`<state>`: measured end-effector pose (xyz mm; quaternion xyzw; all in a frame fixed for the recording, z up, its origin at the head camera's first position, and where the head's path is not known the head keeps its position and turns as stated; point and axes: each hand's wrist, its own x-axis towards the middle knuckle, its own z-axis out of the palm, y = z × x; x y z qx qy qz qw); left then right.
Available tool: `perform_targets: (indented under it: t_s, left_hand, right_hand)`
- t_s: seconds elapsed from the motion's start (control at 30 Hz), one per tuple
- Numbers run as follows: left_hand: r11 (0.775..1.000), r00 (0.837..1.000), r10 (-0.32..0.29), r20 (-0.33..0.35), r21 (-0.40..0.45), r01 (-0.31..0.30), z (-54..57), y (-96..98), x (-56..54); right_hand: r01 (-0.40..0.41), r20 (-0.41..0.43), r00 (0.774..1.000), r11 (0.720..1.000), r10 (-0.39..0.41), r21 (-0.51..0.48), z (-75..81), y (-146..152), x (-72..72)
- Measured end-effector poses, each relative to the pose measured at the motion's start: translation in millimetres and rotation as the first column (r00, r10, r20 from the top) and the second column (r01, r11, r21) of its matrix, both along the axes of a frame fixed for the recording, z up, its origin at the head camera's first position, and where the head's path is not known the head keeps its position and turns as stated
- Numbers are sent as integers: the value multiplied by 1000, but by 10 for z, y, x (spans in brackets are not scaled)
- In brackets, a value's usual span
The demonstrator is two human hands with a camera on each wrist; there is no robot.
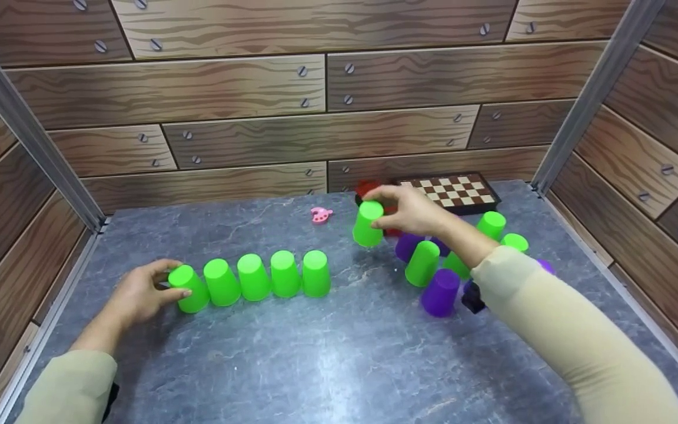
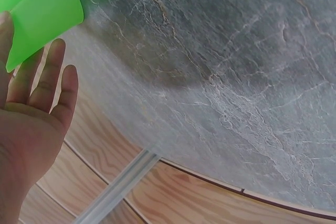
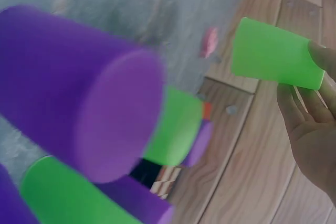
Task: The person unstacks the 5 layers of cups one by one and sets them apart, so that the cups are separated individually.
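Upside-down green cups stand in a row at the left of the table in the head view. My left hand [image 1: 140,292] grips the leftmost green cup [image 1: 189,290] between thumb and fingers; part of this cup [image 2: 50,17] shows in the left wrist view. Beside it is another green cup [image 1: 222,284], and the row ends at a green cup [image 1: 316,274]. To the right, my right hand [image 1: 412,212] pinches a single green cup [image 1: 367,227] near its narrow end, apart from the row. In the right wrist view this cup [image 3: 273,53] appears raised, wide end pointing left.
A group of cups stands at the right, including a purple cup [image 1: 441,293] and a green cup [image 1: 422,265], partly under my right arm. Behind are a checkered board [image 1: 462,191], a red object [image 1: 367,187] and a small pink toy [image 1: 320,215]. Wood-patterned walls [image 1: 245,88] enclose the table.
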<state>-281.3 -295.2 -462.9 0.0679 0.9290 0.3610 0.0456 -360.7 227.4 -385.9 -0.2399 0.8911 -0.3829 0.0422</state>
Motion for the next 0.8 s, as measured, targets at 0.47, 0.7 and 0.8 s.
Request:
perform_targets:
  t_s: [0.47,0.7,0.8]
  left_hand:
    - [1000,1000,-5,-17,19,5,-5,-2,-5]
    - [1000,1000,-9,-13,13,9,0,-5,5]
    - [1000,1000,-6,-12,9,6,2,-3,6]
  right_hand:
    - [-10,15,1000,997,9,73,-294,110,-59]
    - [-7,8,1000,991,6,131,-347,81,-77]
    - [-6,-2,1000,988,6,153,-361,64,-81]
